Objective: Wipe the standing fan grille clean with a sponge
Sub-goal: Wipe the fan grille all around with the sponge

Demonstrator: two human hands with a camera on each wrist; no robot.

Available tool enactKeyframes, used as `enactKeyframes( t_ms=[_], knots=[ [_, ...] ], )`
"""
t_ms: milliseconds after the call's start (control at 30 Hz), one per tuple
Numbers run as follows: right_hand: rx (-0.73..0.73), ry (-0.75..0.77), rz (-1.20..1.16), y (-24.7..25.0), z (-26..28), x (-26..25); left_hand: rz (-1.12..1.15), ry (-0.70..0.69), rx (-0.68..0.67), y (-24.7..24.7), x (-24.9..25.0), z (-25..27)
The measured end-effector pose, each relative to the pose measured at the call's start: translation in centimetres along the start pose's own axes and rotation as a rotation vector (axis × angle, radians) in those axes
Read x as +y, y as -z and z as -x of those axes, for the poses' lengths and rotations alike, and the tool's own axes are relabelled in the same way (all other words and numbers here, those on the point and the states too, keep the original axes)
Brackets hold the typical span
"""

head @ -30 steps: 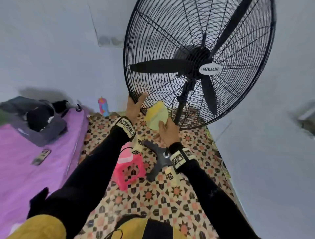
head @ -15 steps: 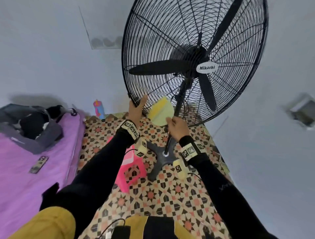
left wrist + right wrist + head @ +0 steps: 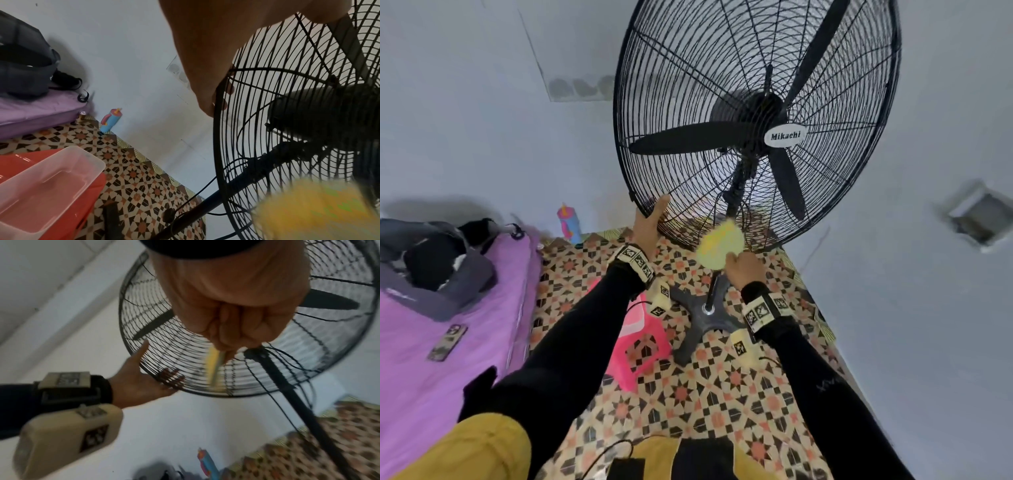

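Yellow sponge (image 3: 719,247) was pinched in my right hand (image 3: 744,266), fingers curled tight around its near edge, and it was pressed flat against the bottom of the fan grille (image 3: 688,102), just left of the pole (image 3: 717,287). It came out pretty blurry in the left wrist view, so no detail on its surface.

My left hand (image 3: 649,224) was holding the lower left rim of the grille, thumb up along the front and the fingers (image 3: 171,374) hooked round behind the wires, so it had a proper grip on the frame. The two hands were near each other but not touching.

Below them on the patterned floor (image 3: 722,394) sat a pink stool (image 3: 640,346) with a clear tub (image 3: 47,183) on it, right beside the fan's dark cross base (image 3: 700,322). Purple mattress (image 3: 421,359) on the left with a phone (image 3: 446,342) and a dark bag (image 3: 431,260) on it. Farther back, a blue and pink bottle (image 3: 568,222) stood against the wall (image 3: 465,120).
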State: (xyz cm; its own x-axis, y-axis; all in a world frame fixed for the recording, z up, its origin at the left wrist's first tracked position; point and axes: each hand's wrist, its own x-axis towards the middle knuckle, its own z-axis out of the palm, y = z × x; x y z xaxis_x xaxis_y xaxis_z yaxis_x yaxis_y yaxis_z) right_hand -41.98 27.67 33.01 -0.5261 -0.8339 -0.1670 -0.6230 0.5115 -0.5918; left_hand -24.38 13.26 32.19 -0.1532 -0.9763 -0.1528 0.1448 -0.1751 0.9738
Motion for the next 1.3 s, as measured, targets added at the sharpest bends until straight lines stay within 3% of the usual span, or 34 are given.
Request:
enactKeyframes(
  t_ms=[67,233,367,433,600,767,867,1033,1167,1300],
  knots=[
    [0.002,-0.035,0.040,-0.2,0.0,0.9,-0.037,0.003,-0.013,0.5,-0.9,-0.8],
    [0.003,0.256,-0.219,1.0,1.3,-3.0,-0.076,-0.043,-0.022,0.0,-0.6,-0.2],
    [0.044,-0.024,-0.345,0.4,0.8,-2.3,-0.022,-0.028,-0.056,0.2,-0.2,-0.3],
    [0.064,-0.048,-0.409,0.3,1.1,-1.4,-0.027,0.004,-0.033,0.5,-1.0,-1.1],
    [0.052,0.222,-0.578,0.4,2.8,-2.9,-0.119,0.012,-0.055,1.7,-6.0,-6.3],
    [0.016,0.431,-0.415,-0.3,3.7,-3.0,-0.183,-0.066,-0.004,0.7,-2.5,-2.6],
    [0.100,0.488,-0.397,0.7,3.7,-3.6,-0.160,-0.095,-0.005,0.5,-2.6,-2.4],
    [0.355,0.418,-0.375,2.1,2.0,-3.9,-0.132,-0.045,-0.020,0.6,-4.0,-3.7],
    [0.330,0.193,-0.198,2.4,0.7,-0.8,-0.123,0.000,-0.013,0.9,-3.8,-3.6],
    [0.326,0.244,-0.154,3.9,0.5,-1.9,-0.130,-0.016,-0.015,0.6,-3.5,-3.2]
  ],
)
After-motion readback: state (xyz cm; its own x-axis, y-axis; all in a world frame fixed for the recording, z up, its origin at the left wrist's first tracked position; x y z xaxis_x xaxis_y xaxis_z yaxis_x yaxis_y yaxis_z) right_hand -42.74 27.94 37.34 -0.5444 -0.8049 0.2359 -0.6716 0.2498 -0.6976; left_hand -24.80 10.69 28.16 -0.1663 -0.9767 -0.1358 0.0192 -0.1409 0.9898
